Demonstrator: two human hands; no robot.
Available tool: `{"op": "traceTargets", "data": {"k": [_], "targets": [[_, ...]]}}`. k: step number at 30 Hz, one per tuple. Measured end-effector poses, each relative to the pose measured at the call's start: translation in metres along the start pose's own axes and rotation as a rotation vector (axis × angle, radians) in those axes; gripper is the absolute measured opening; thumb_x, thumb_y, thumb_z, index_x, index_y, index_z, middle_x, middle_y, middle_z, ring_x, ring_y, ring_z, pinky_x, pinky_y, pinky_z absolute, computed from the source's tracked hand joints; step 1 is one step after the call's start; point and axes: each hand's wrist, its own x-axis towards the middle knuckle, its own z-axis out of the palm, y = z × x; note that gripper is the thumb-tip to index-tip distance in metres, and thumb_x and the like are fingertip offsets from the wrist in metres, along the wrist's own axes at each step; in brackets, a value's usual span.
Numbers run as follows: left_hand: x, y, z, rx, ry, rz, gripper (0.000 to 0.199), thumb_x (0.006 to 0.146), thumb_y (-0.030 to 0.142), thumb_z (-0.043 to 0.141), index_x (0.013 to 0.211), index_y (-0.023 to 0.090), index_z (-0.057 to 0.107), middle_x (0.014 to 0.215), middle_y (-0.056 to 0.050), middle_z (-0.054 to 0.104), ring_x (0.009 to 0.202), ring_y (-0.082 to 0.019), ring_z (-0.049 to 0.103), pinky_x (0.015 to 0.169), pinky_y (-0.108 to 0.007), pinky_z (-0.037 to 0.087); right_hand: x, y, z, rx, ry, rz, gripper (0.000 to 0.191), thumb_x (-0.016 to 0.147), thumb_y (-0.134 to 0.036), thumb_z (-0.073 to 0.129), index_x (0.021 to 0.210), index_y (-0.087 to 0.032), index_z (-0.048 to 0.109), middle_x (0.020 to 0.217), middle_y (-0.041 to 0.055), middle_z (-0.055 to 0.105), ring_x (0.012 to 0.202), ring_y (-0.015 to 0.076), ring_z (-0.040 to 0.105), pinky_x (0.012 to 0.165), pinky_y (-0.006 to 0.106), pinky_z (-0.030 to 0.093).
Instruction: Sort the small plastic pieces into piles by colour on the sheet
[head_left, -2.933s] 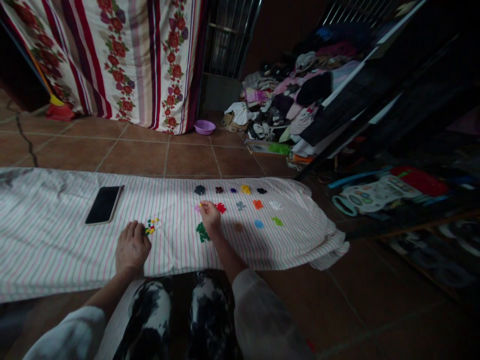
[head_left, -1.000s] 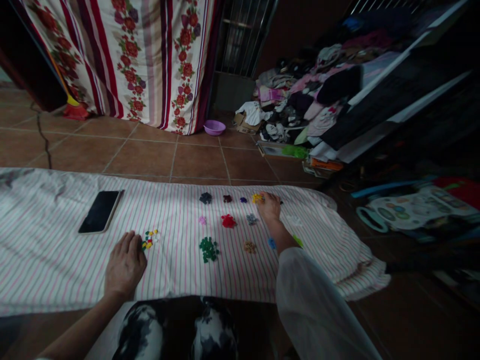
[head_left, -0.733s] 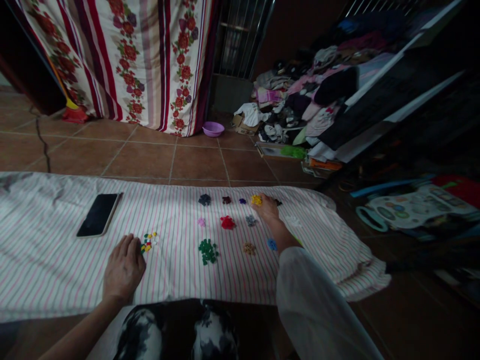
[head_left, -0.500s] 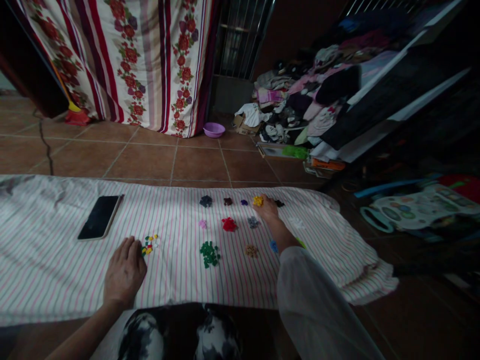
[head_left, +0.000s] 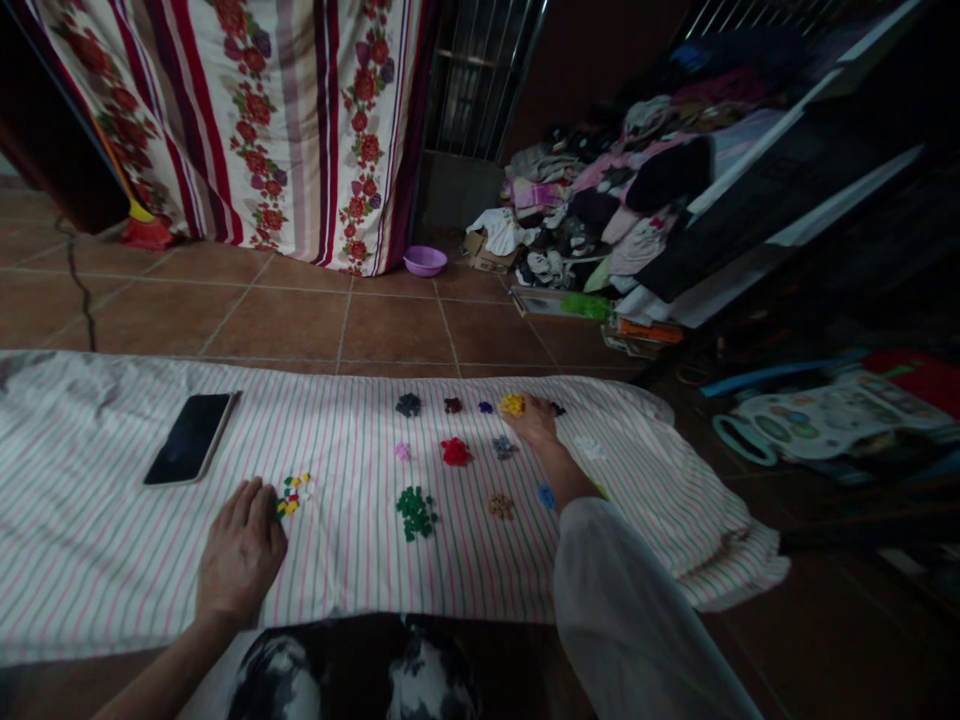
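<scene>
My right hand (head_left: 536, 420) reaches to the far side of the cloth, thumb and finger closed around the edge of a pile of small yellow pieces (head_left: 512, 404). Partly hidden just beyond the hand lie black pieces (head_left: 557, 409). My left hand (head_left: 244, 545) rests palm down, its fingers lying on the cloth beside a small mixed group of yellow, green, red and white pieces (head_left: 291, 494). Between the hands are piles sorted by colour, among them green pieces (head_left: 416, 512), red pieces (head_left: 454, 452), tan pieces (head_left: 499, 506), grey pieces (head_left: 502, 447) and blue pieces (head_left: 546, 496).
A striped cloth (head_left: 345, 580) covers the low surface. On its left lies a phone (head_left: 192, 438). Dark grey pieces (head_left: 408, 405) and pink pieces (head_left: 403, 451) sit mid-cloth. Beyond, a purple basin (head_left: 425, 261) and heaped clothes (head_left: 600, 200) are on the tiled floor.
The view has shifted slightly. My right hand stays at the yellow pile and my left hand stays beside the mixed pieces. No pile has visibly changed.
</scene>
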Motion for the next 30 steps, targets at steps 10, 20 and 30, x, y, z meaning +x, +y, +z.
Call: {"op": "traceTargets", "data": {"k": [10,20,30], "targets": [[0.0,0.0,0.0,0.046,0.04,0.044,0.037,0.086,0.02,0.041,0.122,0.014,0.048,0.124,-0.019,0.058,0.126,-0.034,0.05,0.103,-0.051,0.046,0.012,-0.002,0.007,-0.027,-0.034,-0.038,0.059,0.088,-0.049,0.052,0.134,-0.013,0.048,0.132,0.017,0.056,0.125,0.0292,0.048,0.104,0.041,0.028],[0.0,0.0,0.001,-0.024,0.011,-0.011,0.037,0.084,0.021,0.043,0.121,0.018,0.05,0.123,-0.015,0.059,0.128,-0.032,0.049,0.106,-0.052,0.044,0.012,-0.004,0.008,0.015,0.024,-0.083,0.042,0.088,-0.039,0.053,0.126,-0.021,0.06,0.12,0.0109,0.064,0.117,0.0243,0.054,0.102,0.036,0.032],[0.0,0.0,0.0,0.031,0.002,0.009,0.035,0.086,0.021,0.041,0.118,0.012,0.052,0.124,-0.02,0.059,0.128,-0.033,0.049,0.105,-0.051,0.044,0.013,-0.003,0.009,0.051,0.063,-0.105,0.032,0.088,-0.035,0.051,0.112,-0.02,0.067,0.111,0.0103,0.068,0.111,0.0246,0.058,0.099,0.037,0.036]]}}
